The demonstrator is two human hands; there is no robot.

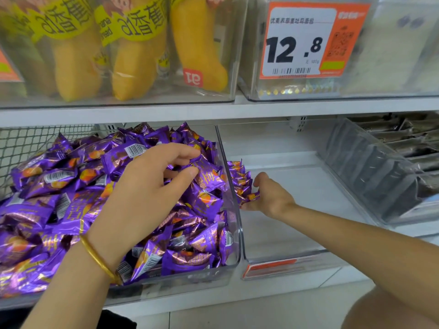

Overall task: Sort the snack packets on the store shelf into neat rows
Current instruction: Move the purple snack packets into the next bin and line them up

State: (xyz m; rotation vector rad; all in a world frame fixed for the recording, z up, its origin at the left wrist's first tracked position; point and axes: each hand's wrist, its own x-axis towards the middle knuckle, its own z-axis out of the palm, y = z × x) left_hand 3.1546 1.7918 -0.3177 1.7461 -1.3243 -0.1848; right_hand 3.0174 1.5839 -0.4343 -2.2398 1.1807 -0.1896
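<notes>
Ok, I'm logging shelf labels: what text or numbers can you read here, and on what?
"12.8": orange price tag; its small print is blurred.
"91", upside down: red label on a yellow packet.
On the purple packets, gold lettering and barcodes are too small to read.

Heaped packets (71, 186) fill left bin (178, 284), middle bin (297, 210) floor open; shelf (213, 110) overhead

top edge: we lose the yellow packs' (133, 67) tops | left edge: purple pile (35, 210) cut off | right: dark packs (380, 176) blurred | tag (301, 41) small print unreadable to us
</notes>
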